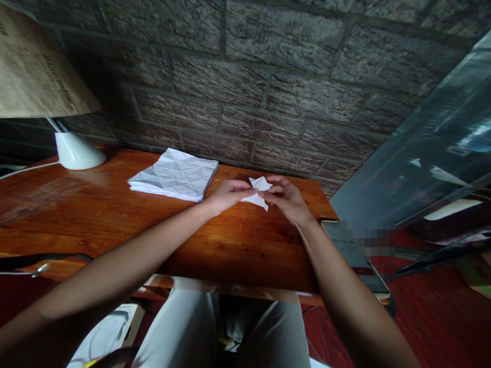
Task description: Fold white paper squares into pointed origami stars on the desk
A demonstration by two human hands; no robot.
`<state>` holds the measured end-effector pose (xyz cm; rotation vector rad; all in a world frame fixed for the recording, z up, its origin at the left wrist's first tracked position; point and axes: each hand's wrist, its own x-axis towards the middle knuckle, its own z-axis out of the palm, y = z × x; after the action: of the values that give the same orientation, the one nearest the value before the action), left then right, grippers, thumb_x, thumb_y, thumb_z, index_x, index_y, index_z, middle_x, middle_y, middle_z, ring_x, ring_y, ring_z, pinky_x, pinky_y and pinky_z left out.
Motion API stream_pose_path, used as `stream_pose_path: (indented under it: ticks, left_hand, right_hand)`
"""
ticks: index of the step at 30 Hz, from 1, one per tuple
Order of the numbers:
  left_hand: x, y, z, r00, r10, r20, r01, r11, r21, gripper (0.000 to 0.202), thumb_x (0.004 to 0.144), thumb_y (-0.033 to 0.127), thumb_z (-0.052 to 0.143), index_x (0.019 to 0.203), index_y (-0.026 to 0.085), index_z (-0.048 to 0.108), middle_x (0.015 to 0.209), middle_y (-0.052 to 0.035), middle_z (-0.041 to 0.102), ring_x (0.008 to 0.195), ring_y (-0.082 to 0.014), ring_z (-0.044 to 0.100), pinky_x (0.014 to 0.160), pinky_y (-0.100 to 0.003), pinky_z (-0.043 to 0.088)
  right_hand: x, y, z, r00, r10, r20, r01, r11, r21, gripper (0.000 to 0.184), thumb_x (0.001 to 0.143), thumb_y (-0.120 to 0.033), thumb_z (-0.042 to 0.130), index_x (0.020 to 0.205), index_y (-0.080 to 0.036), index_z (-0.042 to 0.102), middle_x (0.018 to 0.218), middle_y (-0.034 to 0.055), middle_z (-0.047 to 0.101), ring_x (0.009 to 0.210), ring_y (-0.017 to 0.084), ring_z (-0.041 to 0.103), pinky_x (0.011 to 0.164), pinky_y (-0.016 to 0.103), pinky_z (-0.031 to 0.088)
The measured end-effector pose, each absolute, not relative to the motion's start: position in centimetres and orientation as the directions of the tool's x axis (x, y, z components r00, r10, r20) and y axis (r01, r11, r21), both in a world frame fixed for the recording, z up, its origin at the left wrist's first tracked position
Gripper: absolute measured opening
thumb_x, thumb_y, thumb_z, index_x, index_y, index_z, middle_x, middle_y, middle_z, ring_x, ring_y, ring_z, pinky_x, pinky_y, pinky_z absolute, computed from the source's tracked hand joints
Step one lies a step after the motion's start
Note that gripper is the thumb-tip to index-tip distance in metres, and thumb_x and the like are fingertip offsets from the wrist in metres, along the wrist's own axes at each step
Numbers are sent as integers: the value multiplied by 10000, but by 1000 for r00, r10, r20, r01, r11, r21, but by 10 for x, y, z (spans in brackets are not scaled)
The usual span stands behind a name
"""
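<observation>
A small white folded paper figure [259,198] with several pointed corners is held above the wooden desk, between both hands. My left hand [229,195] is closed on its left side, thumb lying on the paper's face. From the right, my right hand [286,199] pinches the same piece, its thumb near the left thumb and its fingers curled behind. Both thumbs cover part of the folds. Left of the hands lies a stack of creased white paper [174,174].
A lamp with a white base [79,152] and a printed brown shade [42,71] stands on the desk [245,250] at left. A brick wall [245,92] rises behind. By the right edge sits a phone [355,258], next to a grey panel [414,133].
</observation>
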<state>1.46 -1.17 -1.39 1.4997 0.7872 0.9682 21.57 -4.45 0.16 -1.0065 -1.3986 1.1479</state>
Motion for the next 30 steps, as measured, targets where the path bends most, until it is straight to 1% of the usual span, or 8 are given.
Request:
stream_pose_path:
  ticks: [4,7,10,13,15,22,26,30]
  left_hand:
    - [16,-14,-15,415,903,107,-40,-100,994,444,666,587,860,714,169,719,652,18,599,623,-118,461,588,-273,298]
    - [18,-13,-15,442,885,148,-48,-141,989,438,669,567,859,674,166,680,642,21,571,622,-117,454,590,-274,297]
    - [18,-11,-16,506,840,198,-40,-207,978,422,676,536,866,659,165,664,653,25,567,643,-116,470,617,-274,320]
    - [18,-9,-16,525,822,219,-41,-233,972,394,691,502,871,671,160,676,671,21,597,655,-116,492,637,-274,345]
    - [18,-9,-17,524,824,217,-48,-226,973,372,693,471,881,677,155,686,694,11,633,673,-119,522,654,-275,370]
    - [19,-10,-18,489,862,131,-201,-35,979,425,603,331,948,955,156,787,947,-50,778,883,-174,674,861,-324,467]
    - [19,-10,-18,520,848,104,-202,3,979,308,602,326,942,795,148,779,812,-20,735,778,-143,623,783,-306,431]
    - [20,-11,-18,503,861,81,-155,-2,988,329,584,352,946,686,149,708,700,4,668,683,-125,567,693,-294,382]
  right_hand:
    - [217,-45,2,-175,973,150,12,154,-988,623,602,-411,977,1090,-217,642,644,-74,707,550,109,549,587,268,408]
    - [218,-48,6,-230,962,145,67,165,-984,478,646,-441,953,1009,-216,737,781,-21,759,647,124,597,614,271,426]
    - [220,-49,9,-219,959,178,118,207,-971,337,705,-490,910,902,-238,807,905,5,793,800,160,658,746,299,492]
    - [222,-47,8,-136,970,201,111,216,-970,307,681,-493,923,851,-253,834,911,2,804,858,175,680,874,329,504]
    - [222,-46,6,-97,974,206,124,218,-968,307,663,-492,934,824,-248,842,899,9,809,847,180,683,891,338,502]
    - [217,-45,3,-83,960,269,145,278,-950,306,684,-523,914,790,-246,841,841,21,808,753,180,669,806,344,523]
    - [213,-48,4,-127,943,308,176,327,-929,311,728,-541,883,776,-239,822,809,22,792,730,176,658,771,342,528]
    - [210,-49,4,-159,931,329,182,355,-917,326,734,-560,878,785,-244,817,824,29,794,762,193,677,797,359,547]
